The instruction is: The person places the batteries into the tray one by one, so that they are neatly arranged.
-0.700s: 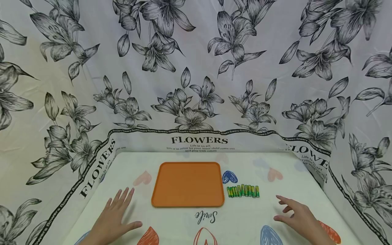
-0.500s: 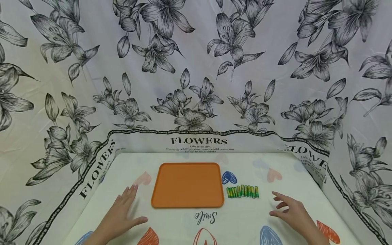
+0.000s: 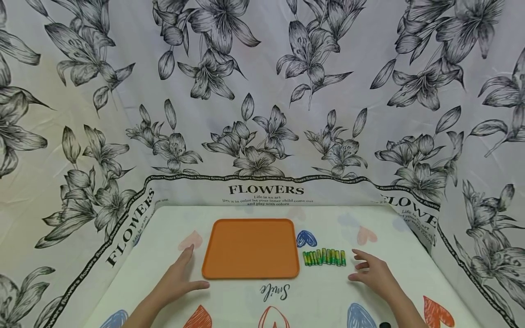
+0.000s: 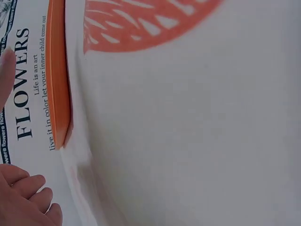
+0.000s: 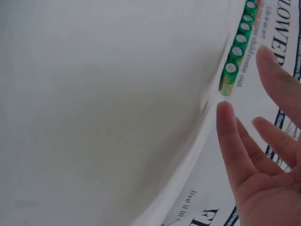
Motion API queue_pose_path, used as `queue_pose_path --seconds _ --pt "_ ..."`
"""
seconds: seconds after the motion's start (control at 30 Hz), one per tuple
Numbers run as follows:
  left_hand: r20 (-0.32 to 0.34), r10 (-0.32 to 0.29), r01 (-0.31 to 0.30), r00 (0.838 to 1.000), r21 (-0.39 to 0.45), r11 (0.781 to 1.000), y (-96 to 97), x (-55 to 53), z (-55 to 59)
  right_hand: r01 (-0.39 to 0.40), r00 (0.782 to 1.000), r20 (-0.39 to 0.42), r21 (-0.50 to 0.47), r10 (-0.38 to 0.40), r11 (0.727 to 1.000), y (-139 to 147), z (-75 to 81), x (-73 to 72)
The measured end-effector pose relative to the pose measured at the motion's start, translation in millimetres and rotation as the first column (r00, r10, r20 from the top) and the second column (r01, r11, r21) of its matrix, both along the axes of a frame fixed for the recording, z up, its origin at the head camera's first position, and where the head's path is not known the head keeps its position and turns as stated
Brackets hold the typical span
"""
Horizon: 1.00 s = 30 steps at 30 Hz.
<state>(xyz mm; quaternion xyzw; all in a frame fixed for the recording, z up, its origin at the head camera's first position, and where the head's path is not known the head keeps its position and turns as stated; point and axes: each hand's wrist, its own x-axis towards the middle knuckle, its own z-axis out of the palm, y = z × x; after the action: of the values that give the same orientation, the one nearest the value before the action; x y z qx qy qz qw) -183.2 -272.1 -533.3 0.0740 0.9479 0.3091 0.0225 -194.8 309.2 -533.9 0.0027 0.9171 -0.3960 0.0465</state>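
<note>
An orange tray [image 3: 251,248] with rounded corners lies flat on the table, its bare surface facing up. Just to its right, several green and yellow batteries [image 3: 324,257] lie side by side in a row. My left hand [image 3: 177,278] hovers off the tray's left side, thumb and fingers spread, holding nothing. Close to the right end of the battery row is my right hand [image 3: 372,272], its fingers loosely bent and apart from the batteries. In the right wrist view, the battery ends [image 5: 230,68] show beyond the fingertips [image 5: 225,110].
A white cloth [image 3: 320,291] printed with hearts and the word Smile covers the table. Behind and at both sides hang floral curtains [image 3: 262,136] with a FLOWERS border. A small dark round object [image 3: 384,325] shows by the right forearm at the bottom edge.
My left hand has moved right and slightly forward, toward the tray. My right hand has come left, nearer the batteries. Tray and batteries stay in place.
</note>
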Motion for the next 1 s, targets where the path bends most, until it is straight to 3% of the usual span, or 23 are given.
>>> queue_pose_path --seconds 0.37,0.53,0.83,1.0 --pt "0.051 -0.026 0.026 0.998 0.003 1.0 8.2 -18.2 -13.0 -0.007 1.0 0.016 0.056 0.006 0.998 -7.2 -6.1 -22.3" --pt "0.052 -0.016 0.013 0.999 0.056 0.998 11.4 -24.2 -18.9 -0.038 0.999 0.009 0.058 0.038 0.998 -9.6 -10.7 -31.4" --pt "0.072 -0.014 0.005 0.997 0.129 0.992 16.4 -31.6 -19.7 -0.031 0.999 0.022 0.096 0.029 0.995 -13.1 -14.0 -39.8" --pt "0.077 -0.031 0.024 0.997 0.081 0.996 18.6 -34.0 -18.8 -0.02 1.0 -0.003 0.104 0.021 0.994 -15.2 -17.0 -40.9"
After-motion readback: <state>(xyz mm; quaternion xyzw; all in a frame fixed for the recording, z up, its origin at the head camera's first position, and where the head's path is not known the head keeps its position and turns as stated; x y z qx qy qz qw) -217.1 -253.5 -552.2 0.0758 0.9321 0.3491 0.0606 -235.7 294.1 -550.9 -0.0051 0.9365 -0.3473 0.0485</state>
